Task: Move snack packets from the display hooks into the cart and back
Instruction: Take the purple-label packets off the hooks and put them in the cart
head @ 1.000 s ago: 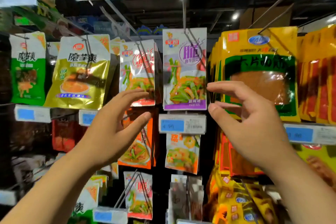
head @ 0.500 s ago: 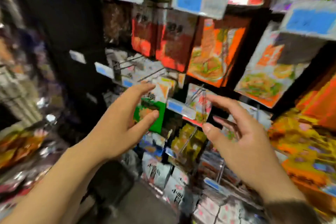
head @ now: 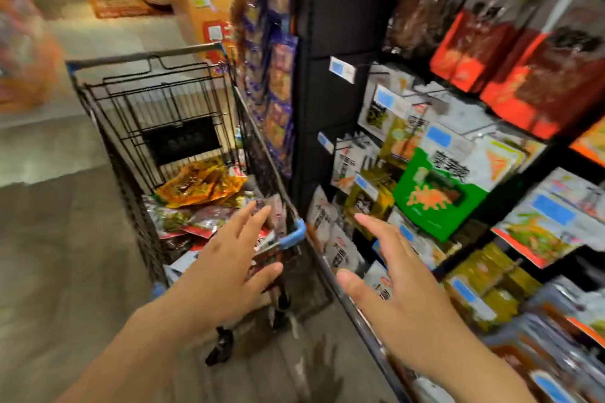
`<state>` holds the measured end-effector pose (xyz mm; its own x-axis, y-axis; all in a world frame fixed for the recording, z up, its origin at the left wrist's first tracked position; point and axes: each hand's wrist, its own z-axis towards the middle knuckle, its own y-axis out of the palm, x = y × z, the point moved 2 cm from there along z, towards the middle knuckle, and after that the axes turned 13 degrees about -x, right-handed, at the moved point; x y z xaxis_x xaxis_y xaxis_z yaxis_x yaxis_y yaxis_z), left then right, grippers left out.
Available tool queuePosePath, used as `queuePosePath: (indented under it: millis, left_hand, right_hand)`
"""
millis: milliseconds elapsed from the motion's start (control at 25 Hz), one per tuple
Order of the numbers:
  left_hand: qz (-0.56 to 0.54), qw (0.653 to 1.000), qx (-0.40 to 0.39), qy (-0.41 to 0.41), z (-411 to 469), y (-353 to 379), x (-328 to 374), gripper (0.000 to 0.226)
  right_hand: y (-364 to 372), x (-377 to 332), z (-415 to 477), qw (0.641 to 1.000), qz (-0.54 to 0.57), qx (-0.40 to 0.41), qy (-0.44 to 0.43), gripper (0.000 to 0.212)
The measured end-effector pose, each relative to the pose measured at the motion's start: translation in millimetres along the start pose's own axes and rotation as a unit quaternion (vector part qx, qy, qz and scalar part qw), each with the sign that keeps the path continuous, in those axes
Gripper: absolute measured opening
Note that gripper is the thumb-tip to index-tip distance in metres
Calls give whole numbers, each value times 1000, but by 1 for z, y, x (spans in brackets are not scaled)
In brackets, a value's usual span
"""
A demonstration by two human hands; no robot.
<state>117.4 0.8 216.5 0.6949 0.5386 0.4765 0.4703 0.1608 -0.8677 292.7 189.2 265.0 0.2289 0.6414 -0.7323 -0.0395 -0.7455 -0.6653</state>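
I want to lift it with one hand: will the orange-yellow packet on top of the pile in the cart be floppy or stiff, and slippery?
Probably floppy: the orange-yellow packet lies creased and bent over the pile in the cart. Likely slippery, since its film looks shiny. It seems light, a thin flat pouch, though blur hides detail.

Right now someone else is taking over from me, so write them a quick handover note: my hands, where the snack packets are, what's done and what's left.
Left hand: open, no grip on anything, over the near end of the cart.
Right hand: open and empty, between the cart and the display rack.
Packets: a pile of snack packets lies in the cart, with yellow ones on top. Many more, such as the green packet, hang on the display rack.
Done: a batch is in the cart.
Left: probably lift packets out and hang them back on the rack, though the stage of the cycle is unclear.
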Motion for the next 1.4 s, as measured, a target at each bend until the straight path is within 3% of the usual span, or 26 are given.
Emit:
queuePosePath:
  millis: [320, 600, 800, 1000, 1200, 1400]
  left_hand:
    - [-26, 997, 18, -74, -88, -52, -186, 82]
    - [-44, 993, -20, -111, -123, -51, -268, 74]
    - [-52, 994, -52, -84, -74, -52, -291, 72]
    - [-8, 996, -55, -64, 34, -57, -320, 70]
    - [-8, 993, -105, -48, 118, -53, -351, 72]
    - [-46, 988, -149, 9, 159, -48, -394, 72]
  right_hand:
    - [142, -87, 98, 999, -22, -30, -23, 71]
    - [187, -81, 158, 999, 48, 26, 3, 61]
    - [214, -43, 224, 995, 81, 53, 29, 56]
    - [239, -13, 286, 985, 141, 90, 33, 60]
    - [251, -10, 327, 987, 140, 64, 36, 56]
    - [259, -20, 361, 980, 117, 117, 112, 50]
